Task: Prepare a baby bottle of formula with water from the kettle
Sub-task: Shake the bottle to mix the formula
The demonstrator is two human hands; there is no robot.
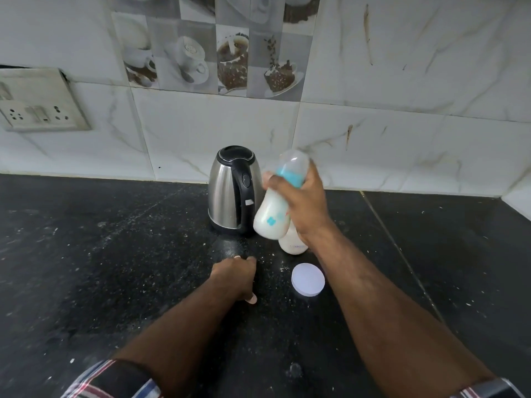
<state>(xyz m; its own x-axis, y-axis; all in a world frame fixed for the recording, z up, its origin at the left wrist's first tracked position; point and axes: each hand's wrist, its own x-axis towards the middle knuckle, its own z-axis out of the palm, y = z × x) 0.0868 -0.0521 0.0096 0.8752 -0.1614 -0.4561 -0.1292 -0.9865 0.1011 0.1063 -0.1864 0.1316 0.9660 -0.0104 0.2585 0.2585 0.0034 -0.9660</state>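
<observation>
One steel kettle stands on the dark stone surface, close to the tiled wall. Taking it as the landmark: one baby bottle, white with milky liquid and wearing a teal collar under a clear cap, is held in the air just right of the kettle, tilted, its base low and toward the kettle's foot. One white container stands on the surface right of and nearer than the kettle, partly hidden behind the bottle and wrist; its label is too blurred to read. One round white lid lies flat, nearer still and to the right, apart from the container.

Two hands show. The right hand has its grip closed round the bottle's neck and collar, fingers curled over it. The left hand rests on the surface in front of the kettle, fingers curled under, knuckles up, holding nothing visible. One socket plate sits on the wall far left of the kettle.
</observation>
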